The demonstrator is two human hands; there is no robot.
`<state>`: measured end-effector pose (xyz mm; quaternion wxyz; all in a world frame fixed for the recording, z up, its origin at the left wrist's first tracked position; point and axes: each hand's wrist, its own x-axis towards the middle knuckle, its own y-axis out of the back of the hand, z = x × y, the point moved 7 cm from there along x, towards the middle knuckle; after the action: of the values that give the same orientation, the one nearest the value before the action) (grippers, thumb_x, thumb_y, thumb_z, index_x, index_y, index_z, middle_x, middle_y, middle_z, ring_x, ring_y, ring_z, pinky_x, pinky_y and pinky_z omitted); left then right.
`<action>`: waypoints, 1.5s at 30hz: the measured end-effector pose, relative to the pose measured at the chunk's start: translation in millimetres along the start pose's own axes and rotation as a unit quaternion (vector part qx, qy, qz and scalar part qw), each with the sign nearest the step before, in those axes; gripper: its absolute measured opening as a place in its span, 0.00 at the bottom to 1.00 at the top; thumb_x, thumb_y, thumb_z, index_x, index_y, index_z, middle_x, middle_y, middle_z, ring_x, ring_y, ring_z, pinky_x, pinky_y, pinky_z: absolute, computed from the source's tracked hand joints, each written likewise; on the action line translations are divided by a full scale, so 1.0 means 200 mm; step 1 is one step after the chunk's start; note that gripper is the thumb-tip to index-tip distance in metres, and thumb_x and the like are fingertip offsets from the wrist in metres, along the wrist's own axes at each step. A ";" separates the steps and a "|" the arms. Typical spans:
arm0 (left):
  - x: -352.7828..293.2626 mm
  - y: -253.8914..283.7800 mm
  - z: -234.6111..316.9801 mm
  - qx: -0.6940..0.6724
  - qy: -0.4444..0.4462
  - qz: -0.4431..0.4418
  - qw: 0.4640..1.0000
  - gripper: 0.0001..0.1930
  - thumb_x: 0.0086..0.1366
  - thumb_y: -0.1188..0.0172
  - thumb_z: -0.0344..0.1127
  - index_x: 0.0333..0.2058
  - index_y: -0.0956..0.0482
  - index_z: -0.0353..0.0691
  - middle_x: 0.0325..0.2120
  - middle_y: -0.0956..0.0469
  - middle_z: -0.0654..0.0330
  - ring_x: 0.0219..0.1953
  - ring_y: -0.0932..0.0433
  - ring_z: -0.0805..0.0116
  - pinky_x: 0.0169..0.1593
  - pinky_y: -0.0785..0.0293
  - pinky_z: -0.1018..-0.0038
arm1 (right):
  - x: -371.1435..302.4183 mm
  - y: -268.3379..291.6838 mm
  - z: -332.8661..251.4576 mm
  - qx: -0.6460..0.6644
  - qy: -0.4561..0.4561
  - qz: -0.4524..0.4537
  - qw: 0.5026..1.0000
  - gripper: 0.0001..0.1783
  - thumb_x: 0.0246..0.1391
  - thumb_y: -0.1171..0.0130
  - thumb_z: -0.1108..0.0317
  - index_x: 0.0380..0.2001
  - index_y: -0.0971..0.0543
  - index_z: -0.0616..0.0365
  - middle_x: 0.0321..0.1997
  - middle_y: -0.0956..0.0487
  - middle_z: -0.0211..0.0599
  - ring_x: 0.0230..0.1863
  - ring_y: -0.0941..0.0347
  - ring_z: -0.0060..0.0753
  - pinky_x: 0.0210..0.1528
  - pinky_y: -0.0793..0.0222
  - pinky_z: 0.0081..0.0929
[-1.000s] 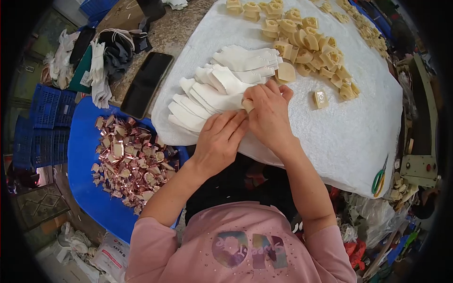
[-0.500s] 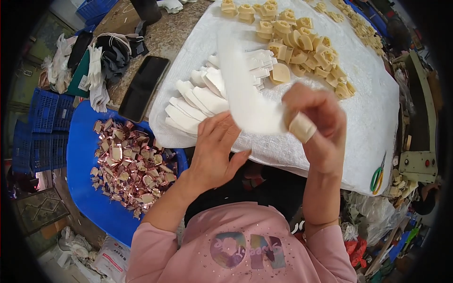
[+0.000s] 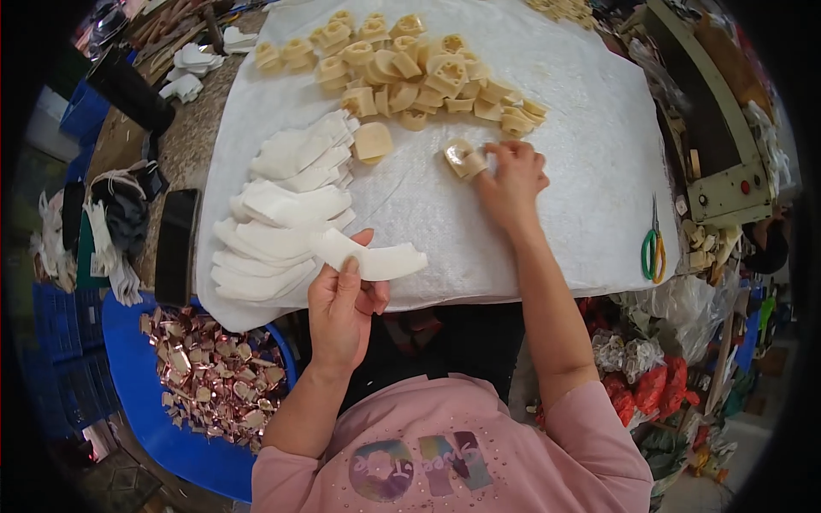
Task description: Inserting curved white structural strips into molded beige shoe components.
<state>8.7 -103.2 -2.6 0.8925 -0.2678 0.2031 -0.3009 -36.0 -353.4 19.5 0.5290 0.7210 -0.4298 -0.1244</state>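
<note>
Here my left hand (image 3: 338, 309) pinches a white strip (image 3: 393, 262); slackening could drop it off the desk's (image 3: 573, 222) near edge. Right hand's (image 3: 513, 188) grip on the beige block (image 3: 456, 150): can't tell.

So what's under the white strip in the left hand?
Fingers of the left hand show beneath the curved white strip; whatever else lies directly under it is covered.

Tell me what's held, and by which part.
Left hand: a white strip, near its middle. Right hand: at the glossy beige piece; grip can't be told.
</note>
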 end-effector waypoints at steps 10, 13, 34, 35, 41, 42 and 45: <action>0.00 0.00 -0.01 -0.003 -0.019 0.019 1.000 0.21 0.70 0.60 0.38 0.53 0.37 0.26 0.31 0.26 0.56 0.30 0.30 0.73 0.34 0.35 0.77 | -0.26 0.19 -0.29 0.153 0.301 -0.124 0.933 0.21 0.38 0.46 0.83 0.40 0.25 0.60 0.38 0.29 0.43 0.41 0.32 0.45 0.42 0.32 0.34; 0.00 -0.01 0.01 0.017 -0.026 -0.001 1.000 0.20 0.70 0.59 0.38 0.52 0.35 0.26 0.31 0.26 0.56 0.30 0.29 0.73 0.34 0.35 0.77 | -0.37 0.15 -0.28 0.123 0.301 -0.179 0.929 0.24 0.37 0.47 0.85 0.43 0.24 0.59 0.38 0.30 0.43 0.40 0.33 0.43 0.41 0.32 0.32; -0.12 -0.15 0.05 0.030 -0.048 -0.073 0.996 0.20 0.72 0.63 0.36 0.50 0.34 0.23 0.48 0.29 0.48 0.48 0.28 0.66 0.53 0.31 0.72 | -0.64 0.31 -0.41 0.484 0.344 0.042 0.803 0.26 0.39 0.42 0.87 0.45 0.27 0.56 0.43 0.26 0.44 0.38 0.28 0.44 0.39 0.31 0.33; -0.12 -0.16 0.06 0.041 -0.051 -0.082 0.994 0.20 0.72 0.63 0.35 0.50 0.34 0.22 0.49 0.29 0.47 0.50 0.28 0.64 0.54 0.31 0.71 | -0.65 0.30 -0.40 0.490 0.339 0.049 0.802 0.28 0.35 0.41 0.88 0.45 0.27 0.56 0.43 0.26 0.44 0.39 0.28 0.45 0.39 0.31 0.34; -0.14 -0.16 0.07 0.086 -0.052 -0.053 0.994 0.19 0.70 0.59 0.35 0.50 0.34 0.22 0.46 0.28 0.48 0.47 0.26 0.64 0.52 0.30 0.70 | -0.65 0.31 -0.41 0.489 0.352 0.057 0.796 0.30 0.33 0.41 0.88 0.45 0.27 0.57 0.42 0.25 0.43 0.39 0.29 0.44 0.39 0.31 0.34; -0.14 -0.15 0.07 0.087 -0.049 -0.056 0.993 0.19 0.70 0.59 0.35 0.50 0.34 0.22 0.46 0.28 0.48 0.47 0.26 0.64 0.52 0.30 0.70 | -0.64 0.31 -0.41 0.488 0.350 0.059 0.797 0.30 0.33 0.41 0.88 0.45 0.27 0.57 0.42 0.25 0.43 0.39 0.29 0.44 0.39 0.31 0.34; -0.15 -0.16 0.07 0.117 -0.063 -0.060 0.989 0.19 0.70 0.60 0.34 0.50 0.34 0.22 0.47 0.28 0.47 0.48 0.27 0.64 0.52 0.31 0.70 | -0.64 0.31 -0.41 0.486 0.347 0.049 0.801 0.30 0.33 0.41 0.88 0.45 0.27 0.58 0.42 0.25 0.42 0.38 0.29 0.44 0.38 0.31 0.33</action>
<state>-18.7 -100.1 33.8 0.9090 -0.1917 0.0933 -0.3580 -90.3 -208.2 72.5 0.2287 0.8563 -0.2563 0.3856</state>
